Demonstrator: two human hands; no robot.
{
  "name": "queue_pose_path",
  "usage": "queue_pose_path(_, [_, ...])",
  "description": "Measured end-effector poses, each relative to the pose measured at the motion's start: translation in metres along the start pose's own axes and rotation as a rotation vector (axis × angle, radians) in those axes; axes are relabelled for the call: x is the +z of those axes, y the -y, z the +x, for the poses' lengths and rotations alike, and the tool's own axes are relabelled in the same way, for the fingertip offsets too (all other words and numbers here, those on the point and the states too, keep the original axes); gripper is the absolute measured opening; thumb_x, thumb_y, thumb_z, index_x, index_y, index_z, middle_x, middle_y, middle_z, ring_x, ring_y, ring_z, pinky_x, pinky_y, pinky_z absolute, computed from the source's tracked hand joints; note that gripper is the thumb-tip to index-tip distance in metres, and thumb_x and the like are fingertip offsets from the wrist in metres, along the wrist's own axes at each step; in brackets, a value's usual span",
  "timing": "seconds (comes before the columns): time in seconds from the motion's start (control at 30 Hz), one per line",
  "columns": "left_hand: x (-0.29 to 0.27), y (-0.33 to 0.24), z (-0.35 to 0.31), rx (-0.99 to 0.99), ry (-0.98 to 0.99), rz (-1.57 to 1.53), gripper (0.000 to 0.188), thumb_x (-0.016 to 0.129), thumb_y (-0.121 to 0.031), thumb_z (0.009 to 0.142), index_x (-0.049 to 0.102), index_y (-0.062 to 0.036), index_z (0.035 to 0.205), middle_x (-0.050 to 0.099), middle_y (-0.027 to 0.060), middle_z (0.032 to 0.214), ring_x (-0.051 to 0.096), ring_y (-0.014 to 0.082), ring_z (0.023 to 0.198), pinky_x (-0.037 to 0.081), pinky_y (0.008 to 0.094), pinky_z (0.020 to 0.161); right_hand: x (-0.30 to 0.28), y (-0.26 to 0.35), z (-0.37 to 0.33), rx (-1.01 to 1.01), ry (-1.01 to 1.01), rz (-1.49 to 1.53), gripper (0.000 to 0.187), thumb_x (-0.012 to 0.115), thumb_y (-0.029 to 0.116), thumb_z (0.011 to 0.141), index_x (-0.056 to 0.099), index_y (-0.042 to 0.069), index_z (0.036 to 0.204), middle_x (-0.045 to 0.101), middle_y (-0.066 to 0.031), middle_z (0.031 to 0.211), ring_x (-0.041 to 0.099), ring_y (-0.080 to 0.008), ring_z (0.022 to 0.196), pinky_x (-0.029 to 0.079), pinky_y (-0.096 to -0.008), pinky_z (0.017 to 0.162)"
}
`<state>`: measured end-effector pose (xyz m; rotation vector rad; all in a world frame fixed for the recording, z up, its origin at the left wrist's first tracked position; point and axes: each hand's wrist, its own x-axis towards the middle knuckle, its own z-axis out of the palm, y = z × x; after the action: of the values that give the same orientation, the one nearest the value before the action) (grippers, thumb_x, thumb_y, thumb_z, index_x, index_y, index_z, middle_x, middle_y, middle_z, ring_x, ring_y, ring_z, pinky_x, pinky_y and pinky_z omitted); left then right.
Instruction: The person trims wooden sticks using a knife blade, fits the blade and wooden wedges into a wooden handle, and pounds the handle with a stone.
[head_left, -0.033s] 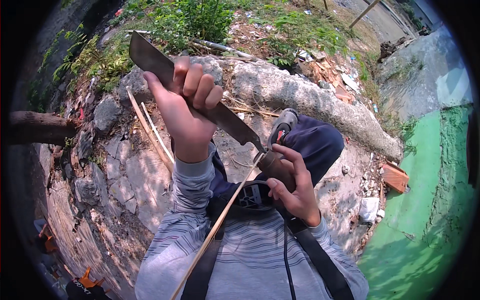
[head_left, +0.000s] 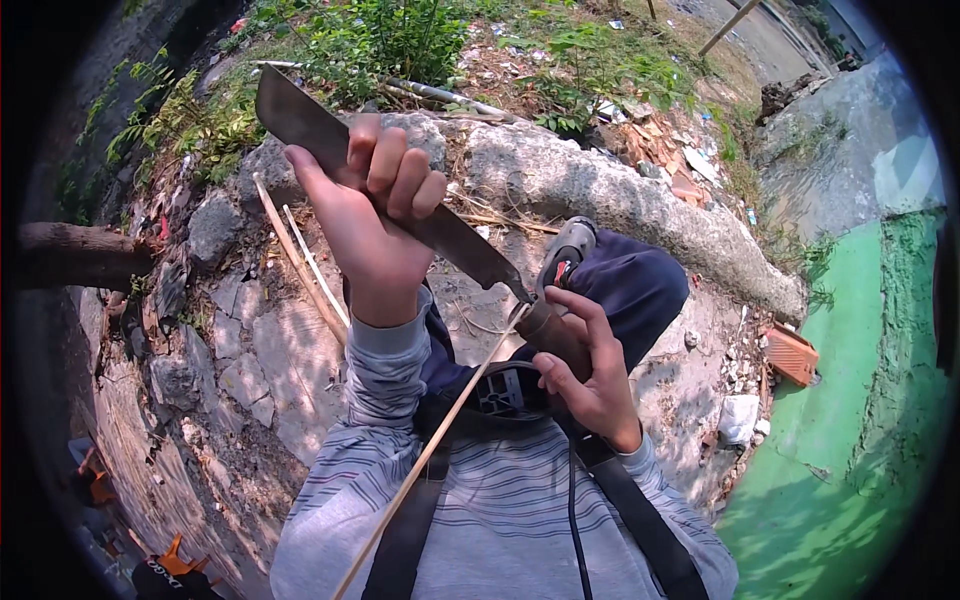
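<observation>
A machete [head_left: 455,245] with a broad dark blade lies slantwise across the view, tip at the upper left, brown wooden handle [head_left: 553,335] at the lower right. My left hand [head_left: 375,215] is closed round the blade, fingers curled over it. At the other end, my right hand [head_left: 590,375] grips the handle between thumb and fingers. A thin pale strip [head_left: 430,450], like split bamboo or wood, runs from the neck of the handle down to the lower left across my chest. How its upper end meets the machete is hard to make out.
Two long sticks [head_left: 300,262] lie on the cracked paving to my left. A rough concrete kerb [head_left: 620,185] crosses ahead, with plants [head_left: 405,40] and litter behind it. On the right are a green-painted surface [head_left: 830,400] and an orange brick-like block [head_left: 790,355]. A log [head_left: 80,255] juts in at left.
The blade tip and the lower end of the pale strip have shifted very slightly to the left. Both hands keep the same hold.
</observation>
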<state>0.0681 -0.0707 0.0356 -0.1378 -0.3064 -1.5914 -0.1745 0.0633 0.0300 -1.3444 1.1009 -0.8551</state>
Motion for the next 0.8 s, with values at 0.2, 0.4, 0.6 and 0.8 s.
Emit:
queue_pose_path(0.2, [-0.007,-0.001,0.003,0.044,-0.064,0.07,0.062,0.035,-0.074,0.102,0.035,-0.0143,0.086,0.028,-0.0029,0.07,0.026,0.0111,0.056,0.026,0.0288,0.054,-0.007,0.007,0.008,0.043,0.016,0.023,0.061,0.072,0.01,0.094,0.044,0.005,0.148,0.07,-0.0116,0.106,0.068,-0.0116,0.077,0.054,-0.0255,0.072])
queue_pose_path(0.4, [-0.053,0.001,0.018,-0.123,-0.102,-0.21,0.063,0.029,-0.07,0.105,0.038,-0.011,0.086,0.028,-0.0011,0.07,0.024,0.0126,0.056,0.024,0.0301,0.053,-0.008,0.014,0.015,0.232,0.22,0.443,0.06,0.066,0.009,0.099,0.037,0.002,0.151,0.061,-0.0089,0.105,0.066,-0.0126,0.075,0.057,-0.0302,0.074])
queue_pose_path(0.6, [-0.1,0.02,0.032,-0.275,-0.118,-0.319,0.066,0.029,-0.07,0.104,0.047,-0.0072,0.093,0.031,-0.0018,0.069,0.032,0.0107,0.056,0.034,0.0267,0.05,-0.005,-0.026,0.026,0.374,0.402,0.792,0.057,0.051,0.028,0.108,0.034,-0.004,0.151,0.056,-0.0041,0.095,0.057,-0.0105,0.064,0.055,-0.0318,0.076])
queue_pose_path(0.8, [-0.085,0.035,0.038,-0.276,-0.021,-0.403,0.061,0.036,-0.062,0.107,0.054,-0.0046,0.094,0.035,0.0006,0.074,0.037,0.0101,0.059,0.042,0.0242,0.043,-0.017,-0.045,0.034,0.452,0.575,1.184,0.066,0.035,0.039,0.109,0.033,-0.01,0.153,0.055,-0.0049,0.092,0.054,-0.013,0.063,0.052,-0.0348,0.085])
